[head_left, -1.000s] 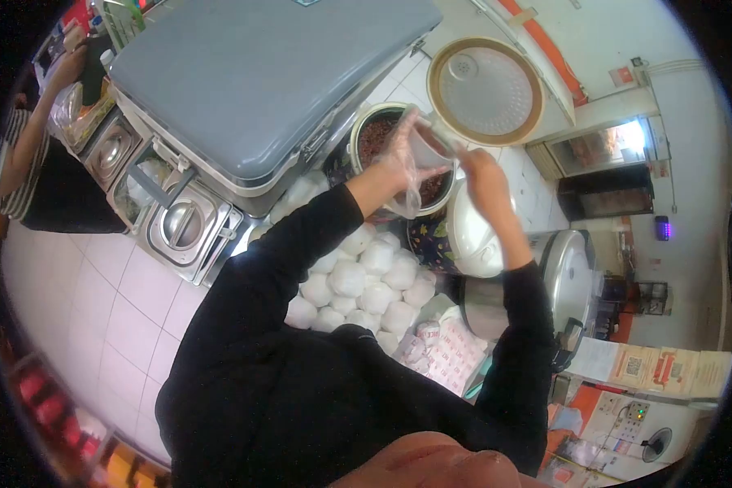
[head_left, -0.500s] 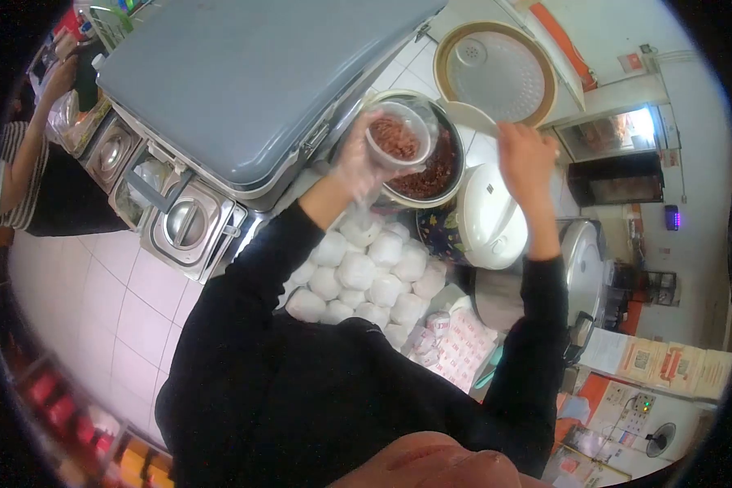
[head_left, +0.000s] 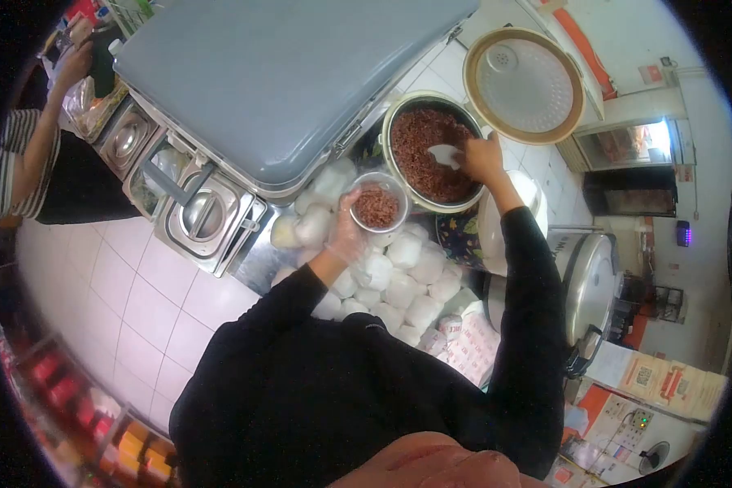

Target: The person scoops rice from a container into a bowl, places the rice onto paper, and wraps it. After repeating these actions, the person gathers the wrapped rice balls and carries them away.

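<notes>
My left hand (head_left: 346, 234), in a thin clear plastic glove, grips a small plastic bowl (head_left: 406, 203) partly filled with reddish-brown rice (head_left: 376, 209). The bowl is held over the white rounded packs, beside the rice cooker. Closed round a handle, my right hand (head_left: 485, 159) holds a white rice paddle (head_left: 443, 154) whose blade lies in the brown rice (head_left: 421, 134). That rice sits in the open rice cooker (head_left: 389, 159). Many white rounded packs (head_left: 403, 289) are piled below the bowl.
A large grey insulated box (head_left: 293, 73) stands at the upper left. Lidded steel pans (head_left: 205, 215) line its side. The cooker's round inner lid (head_left: 525, 81) stands raised behind. Right of my forearm is a big steel cooker (head_left: 590, 285). Another person's arm (head_left: 45, 146) shows far left.
My left hand has drawn the bowl down and away from over the cooker. My right hand has lowered the paddle from beside the cooker into the rice.
</notes>
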### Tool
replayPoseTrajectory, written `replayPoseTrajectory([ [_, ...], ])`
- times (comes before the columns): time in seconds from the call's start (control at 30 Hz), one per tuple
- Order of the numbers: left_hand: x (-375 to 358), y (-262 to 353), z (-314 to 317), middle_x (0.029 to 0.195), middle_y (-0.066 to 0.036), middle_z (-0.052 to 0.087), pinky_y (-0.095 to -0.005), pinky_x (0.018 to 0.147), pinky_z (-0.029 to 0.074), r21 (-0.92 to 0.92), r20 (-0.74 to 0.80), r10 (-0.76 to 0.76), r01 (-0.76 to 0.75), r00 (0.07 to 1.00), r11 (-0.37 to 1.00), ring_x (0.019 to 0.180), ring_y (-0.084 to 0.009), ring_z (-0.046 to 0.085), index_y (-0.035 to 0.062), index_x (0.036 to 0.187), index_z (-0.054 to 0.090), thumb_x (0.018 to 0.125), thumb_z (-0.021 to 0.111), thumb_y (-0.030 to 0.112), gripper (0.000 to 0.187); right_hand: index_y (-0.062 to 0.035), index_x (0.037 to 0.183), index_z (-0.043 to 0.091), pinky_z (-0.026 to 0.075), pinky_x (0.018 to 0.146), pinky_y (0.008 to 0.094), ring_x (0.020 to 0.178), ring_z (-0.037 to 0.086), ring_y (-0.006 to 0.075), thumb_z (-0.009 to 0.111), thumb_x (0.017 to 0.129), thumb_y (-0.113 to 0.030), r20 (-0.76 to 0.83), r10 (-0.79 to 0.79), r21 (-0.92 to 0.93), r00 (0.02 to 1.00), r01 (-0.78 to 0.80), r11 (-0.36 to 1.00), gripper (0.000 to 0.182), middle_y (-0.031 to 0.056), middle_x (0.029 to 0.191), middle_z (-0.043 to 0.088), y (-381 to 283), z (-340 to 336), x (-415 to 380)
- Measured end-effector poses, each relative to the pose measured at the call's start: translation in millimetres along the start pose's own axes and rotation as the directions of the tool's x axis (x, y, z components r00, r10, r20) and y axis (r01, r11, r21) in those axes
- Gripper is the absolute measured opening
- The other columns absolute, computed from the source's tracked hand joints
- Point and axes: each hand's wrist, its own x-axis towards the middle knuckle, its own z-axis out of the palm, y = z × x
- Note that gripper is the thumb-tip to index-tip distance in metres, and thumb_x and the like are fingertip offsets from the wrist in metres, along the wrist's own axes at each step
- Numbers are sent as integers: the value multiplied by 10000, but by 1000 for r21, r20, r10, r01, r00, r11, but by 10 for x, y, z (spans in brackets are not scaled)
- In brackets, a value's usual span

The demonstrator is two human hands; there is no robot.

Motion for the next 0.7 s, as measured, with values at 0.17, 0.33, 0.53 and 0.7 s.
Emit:
replayPoseTrajectory([
  [0.17,71,-3,54,1128,-121,606,-415,950,492,-7,51,-13,13,999,1000,1049,-261,601,34,1179,534,862,541,371,463,-137,883,724,368,805,408,701,639,285,654,804,-393,-67,-70,179,995,82,980,277,130,688,660,-31,145,-221],
  [0.33,39,46,118,1087,-112,621,-399,938,500,-16,57,-15,16,998,1000,1016,-242,614,35,1142,556,866,572,379,440,-133,957,726,373,807,393,695,632,296,652,825,-383,-74,-65,299,995,84,951,292,143,720,666,-61,43,-383],
  [0.53,-97,117,200,1169,-122,596,-425,965,479,136,-49,120,-113,992,984,1091,-252,585,35,1204,527,903,494,423,492,-88,961,723,435,809,420,775,652,327,590,869,-449,79,157,478,984,-176,860,396,172,826,686,198,-50,-404],
  [0.7,-181,324,791,1140,-89,603,-412,934,503,110,186,87,-109,979,988,1079,-231,595,65,1229,510,902,534,441,499,-27,913,706,481,708,374,732,651,272,595,880,-390,98,264,754,960,-245,609,381,158,765,677,647,-78,-470],
])
